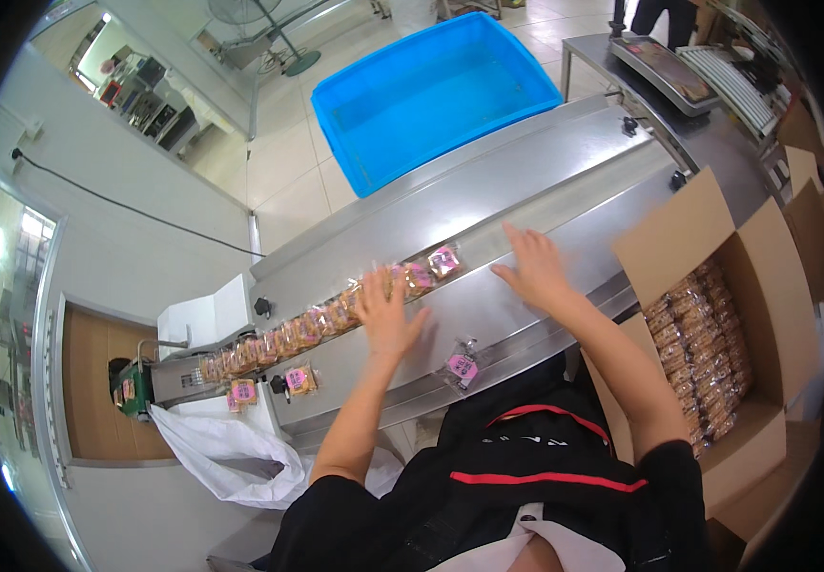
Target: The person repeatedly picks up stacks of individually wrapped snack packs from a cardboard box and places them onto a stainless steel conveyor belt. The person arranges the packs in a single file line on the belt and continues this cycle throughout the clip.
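A row of wrapped snack packets [305, 329] with pink labels lies along the channel of a steel conveyor table [376, 236]. My left hand [385, 314] rests over the row near its right end, fingers spread; whether it grips a packet cannot be told. The endmost packet [445, 262] lies to the right of that hand. My right hand [535, 268] is held above the channel further right, fingers apart, with nothing in it. Single packets lie outside the row: one [463, 366] on the near edge of the table, another [300, 380] by a black knob.
An open cardboard box [769, 300] holding stacked packets [698, 350] stands at my right. A blue plastic tub [440, 100] is beyond the table. At the left are a wall opening with a green machine part [129, 390] and a white cloth [226, 457]. A scale [662, 75] sits far right.
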Demonstrator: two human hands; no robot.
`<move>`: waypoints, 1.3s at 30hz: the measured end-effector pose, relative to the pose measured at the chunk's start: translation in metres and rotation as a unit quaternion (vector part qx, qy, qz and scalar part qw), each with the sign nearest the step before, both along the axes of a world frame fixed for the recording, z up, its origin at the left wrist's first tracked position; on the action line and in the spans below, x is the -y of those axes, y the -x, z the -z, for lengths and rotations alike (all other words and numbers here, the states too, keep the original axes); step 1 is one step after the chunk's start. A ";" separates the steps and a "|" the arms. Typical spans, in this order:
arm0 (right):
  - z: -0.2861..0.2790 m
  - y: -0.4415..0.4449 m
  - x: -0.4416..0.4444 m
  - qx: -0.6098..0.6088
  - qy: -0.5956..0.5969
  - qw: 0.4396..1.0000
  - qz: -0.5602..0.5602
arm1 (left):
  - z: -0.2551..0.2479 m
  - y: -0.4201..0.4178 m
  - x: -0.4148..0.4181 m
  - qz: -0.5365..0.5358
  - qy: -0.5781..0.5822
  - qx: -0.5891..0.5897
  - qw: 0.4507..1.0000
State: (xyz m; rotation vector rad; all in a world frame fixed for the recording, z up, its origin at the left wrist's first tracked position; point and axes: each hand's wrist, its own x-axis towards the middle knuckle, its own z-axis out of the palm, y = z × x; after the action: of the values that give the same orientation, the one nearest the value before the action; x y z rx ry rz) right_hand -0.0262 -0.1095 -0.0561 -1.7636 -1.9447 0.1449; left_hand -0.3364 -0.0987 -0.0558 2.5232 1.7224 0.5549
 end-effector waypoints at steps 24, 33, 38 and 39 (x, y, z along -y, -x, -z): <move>0.032 0.131 -0.099 0.082 0.258 0.958 -0.096 | -0.025 0.173 -0.043 -0.089 0.101 -0.134 0.982; -0.020 0.179 -0.066 0.147 0.153 0.971 -0.107 | 0.017 0.217 -0.053 -0.022 0.102 -0.163 0.981; 0.022 0.159 -0.090 0.083 0.182 0.977 -0.079 | 0.031 0.192 -0.069 -0.057 0.061 -0.188 0.979; 0.022 0.156 -0.092 0.085 0.191 0.974 -0.081 | 0.022 0.181 -0.064 -0.062 0.065 -0.166 0.982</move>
State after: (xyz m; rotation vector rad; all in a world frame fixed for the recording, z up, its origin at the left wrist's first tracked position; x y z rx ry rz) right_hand -0.1819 -0.0178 -0.0785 -1.9012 -2.3073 0.4680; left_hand -0.5174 -0.0345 -0.0781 2.5407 1.9543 0.0176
